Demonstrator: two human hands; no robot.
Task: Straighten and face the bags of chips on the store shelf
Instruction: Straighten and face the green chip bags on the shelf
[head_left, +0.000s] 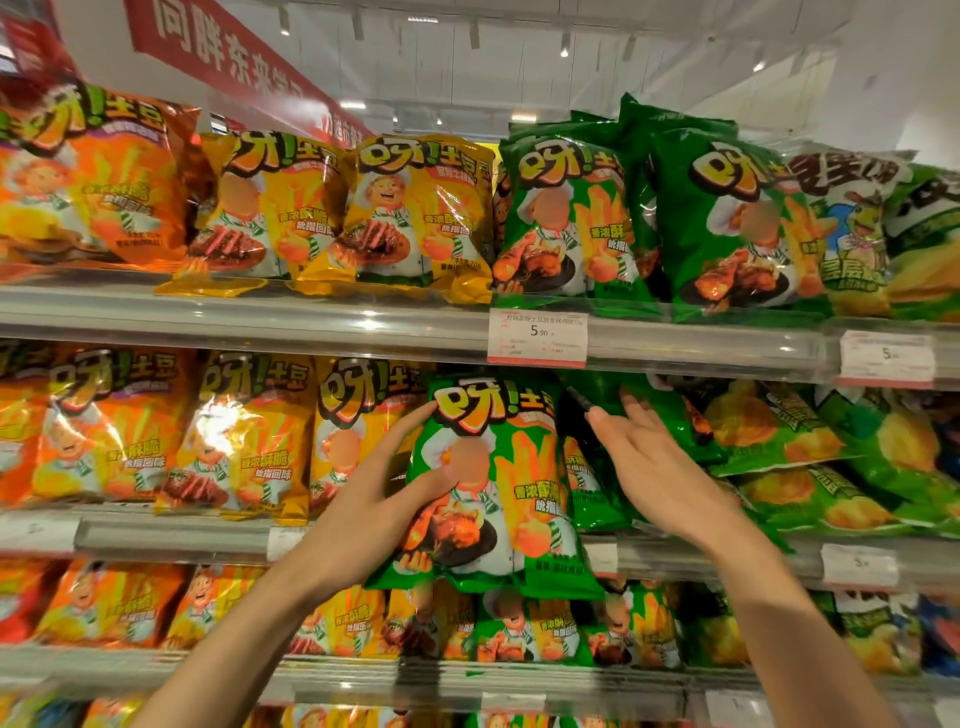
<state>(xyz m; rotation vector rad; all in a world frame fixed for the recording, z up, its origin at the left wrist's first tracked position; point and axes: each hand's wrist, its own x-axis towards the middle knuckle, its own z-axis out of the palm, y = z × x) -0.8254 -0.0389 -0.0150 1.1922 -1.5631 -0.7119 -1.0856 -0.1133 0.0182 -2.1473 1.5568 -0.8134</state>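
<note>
A green chip bag (498, 488) stands upright at the front of the middle shelf (171, 538), pulled slightly forward of its row so its lower edge hangs over the shelf lip. Its face shows a cartoon chef in a white hat, a plate of roasted chicken pieces and a fan of fries, under large orange-and-white lettering reading 呀!土豆, with 香浓酥脆 and 吮指回味 lower right. The foil is glossy and slightly crumpled.

The left hand (379, 512) holds the bag by its left edge: the thumb lies across the front near the chef, the index finger runs straight up the side to the top corner, and the other fingers are hidden behind the bag. The right hand (654, 462) is beside the bag's right edge, fingers straight and lightly spread, its fingertips (631, 402) reaching into the tilted dark green bags (660, 415) behind; whether they touch these I cannot tell.

To the left stand yellow bags (244, 436) and orange bags (104, 426) of the same brand. On the top shelf (311, 317) are matching yellow, orange and green rows, and a white price tag (537, 338) reads 5.90. To the right lie light green bags (789, 441) picturing potato chips, tipped at angles. A red banner (228, 57) with white Chinese characters hangs overhead.
</note>
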